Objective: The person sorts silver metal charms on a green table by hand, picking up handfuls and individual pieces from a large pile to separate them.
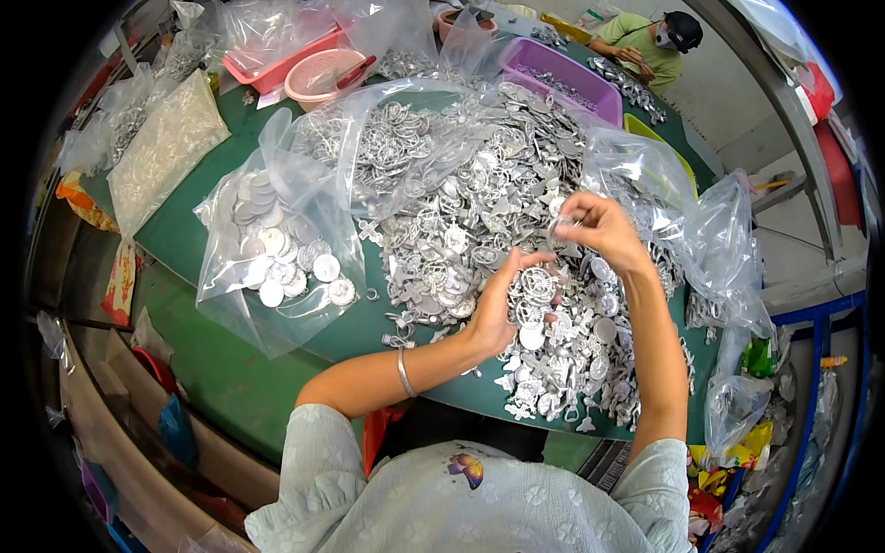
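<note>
At the bottom of the frame the person's pale top and two bare forearms come up toward a green table [198, 230]. The left wrist wears a thin bangle [404, 371].

The left hand [502, 304] sits just right of centre, palm up and cupped, fingers curled around a small stack of round openwork metal charms [535, 293]. The cupping seems meant to keep the loose pieces from sliding off. Above and to the right, the right hand [604, 230] is raised over the heap, its fingertips pinched narrow on one small silvery piece [562, 226]; its exact shape is too small to tell. Held up clear of the pile, that piece is easy to look at apart from the rest.

Under both hands lies a wide heap of silver charms [479, 230], spread flat across the middle of the table so single pieces can be picked out. Left of centre a clear bag [277, 249] holds plain round discs, kept apart from the mixed heap. More clear bags, some open-mouthed, lie over the upper part of the heap and along the right edge.

Farther back, at upper left, a long bag of pale small parts [166, 147] rests on the table. Along the top stand a pink tray [277, 69], a pink bowl [323, 78] and a purple bin [562, 74] with more metal pieces. At upper right, a second person in a green shirt [645, 46] bends over the far end of the table.
</note>
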Motion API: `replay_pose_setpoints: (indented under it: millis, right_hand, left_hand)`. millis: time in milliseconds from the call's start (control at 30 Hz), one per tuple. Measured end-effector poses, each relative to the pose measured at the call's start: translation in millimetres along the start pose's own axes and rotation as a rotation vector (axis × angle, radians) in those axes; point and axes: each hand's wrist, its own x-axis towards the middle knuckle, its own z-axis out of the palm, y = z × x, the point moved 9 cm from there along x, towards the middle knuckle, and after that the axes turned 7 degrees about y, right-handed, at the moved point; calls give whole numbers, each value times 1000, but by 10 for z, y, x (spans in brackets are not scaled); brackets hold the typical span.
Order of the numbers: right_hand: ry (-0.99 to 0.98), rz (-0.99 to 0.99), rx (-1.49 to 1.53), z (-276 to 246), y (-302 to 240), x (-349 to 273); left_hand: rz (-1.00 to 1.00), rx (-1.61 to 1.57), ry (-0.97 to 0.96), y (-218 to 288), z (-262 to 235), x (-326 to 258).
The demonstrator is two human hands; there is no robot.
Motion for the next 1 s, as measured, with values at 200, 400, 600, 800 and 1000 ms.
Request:
replay_pose_setpoints:
  millis: [200, 400, 600, 800, 1000]
  right_hand:
    - [241, -157, -247, 62, -97, 392]
    - [332, -428, -616, 424, 31, 844]
    - [20, -3, -81, 34, 184, 486]
    - [-110, -49, -177, 201, 83, 384]
    - [425, -183, -699, 194, 340, 1090]
  left_hand:
    - [-45, -41, 59, 4, -95, 46]
    - [5, 49, -32, 25, -11, 42]
    - [33, 45, 8, 90, 8, 14]
    - [53, -83, 74, 145, -84, 69]
    - [-3, -19, -13, 66, -58, 103]
